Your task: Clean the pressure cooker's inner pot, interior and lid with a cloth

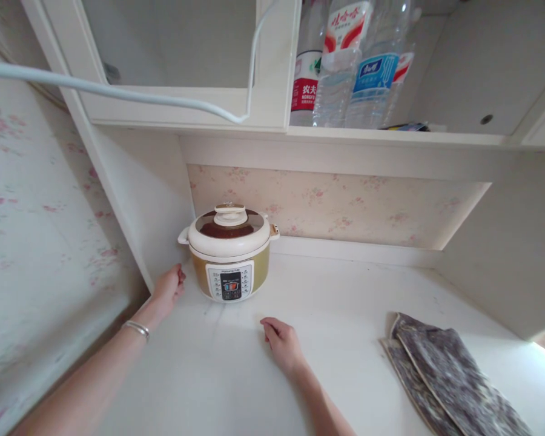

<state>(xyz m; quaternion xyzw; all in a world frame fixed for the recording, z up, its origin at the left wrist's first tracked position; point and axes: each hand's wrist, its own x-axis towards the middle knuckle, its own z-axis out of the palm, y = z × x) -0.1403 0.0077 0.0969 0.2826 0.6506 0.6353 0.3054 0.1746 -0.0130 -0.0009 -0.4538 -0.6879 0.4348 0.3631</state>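
Note:
An electric cooker (pixel 229 251) stands on the white counter. It has a gold-green body, a cream lid with a brown top and handle, and a control panel (pixel 231 282) facing me. The lid is on. My left hand (pixel 168 289), with a silver bracelet on the wrist, is beside the cooker's lower left, its fingers curled in. In front of the cooker, to the right of its panel, my right hand (pixel 280 344) hovers or rests at the counter with fingers curled. I see nothing held in either hand.
A folded grey-brown patterned cloth (pixel 454 369) lies on the counter at the right. Several plastic bottles (pixel 345 66) stand in the open cabinet above. A white cable (pixel 131 95) crosses the upper left. Side panels (pixel 495 242) enclose the counter (pixel 345 290).

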